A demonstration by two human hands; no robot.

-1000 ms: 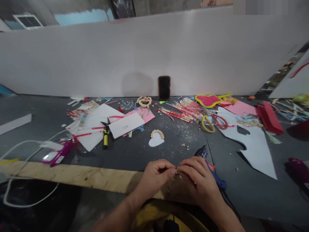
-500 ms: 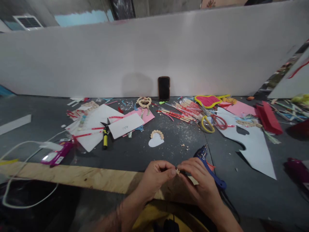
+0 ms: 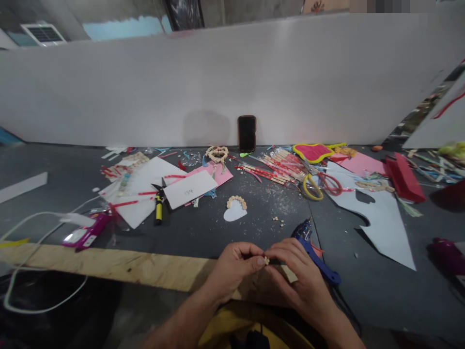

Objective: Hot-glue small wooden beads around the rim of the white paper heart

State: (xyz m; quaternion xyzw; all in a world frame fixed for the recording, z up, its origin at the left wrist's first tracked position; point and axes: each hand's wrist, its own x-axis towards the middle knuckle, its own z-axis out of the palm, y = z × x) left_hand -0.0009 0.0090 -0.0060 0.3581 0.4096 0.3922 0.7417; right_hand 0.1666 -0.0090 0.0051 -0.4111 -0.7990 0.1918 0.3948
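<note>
My left hand [image 3: 234, 270] and my right hand [image 3: 300, 276] meet fingertip to fingertip over the table's near edge. Both pinch a tiny pale bead-like piece [image 3: 267, 261] held between them. A blue glue gun [image 3: 315, 252] lies just right of my right hand. Beyond my hands, a white paper heart [image 3: 234, 212] with a row of pale beads along its top rests on the dark table.
The table holds black-and-yellow snips [image 3: 159, 201], white sheets [image 3: 189, 189], pink paper, red-striped sticks [image 3: 276, 169], yellow and red scissors [image 3: 319, 186], a large white cut-out [image 3: 381, 218], a pink glue gun [image 3: 85, 232] with white cord, and a phone [image 3: 247, 132] leaning on the white partition. A bare wooden strip [image 3: 119, 265] edges the table.
My hands stay together at the table's edge. The right hand's fingers have shifted slightly, uncovering more of the blue glue gun behind it.
</note>
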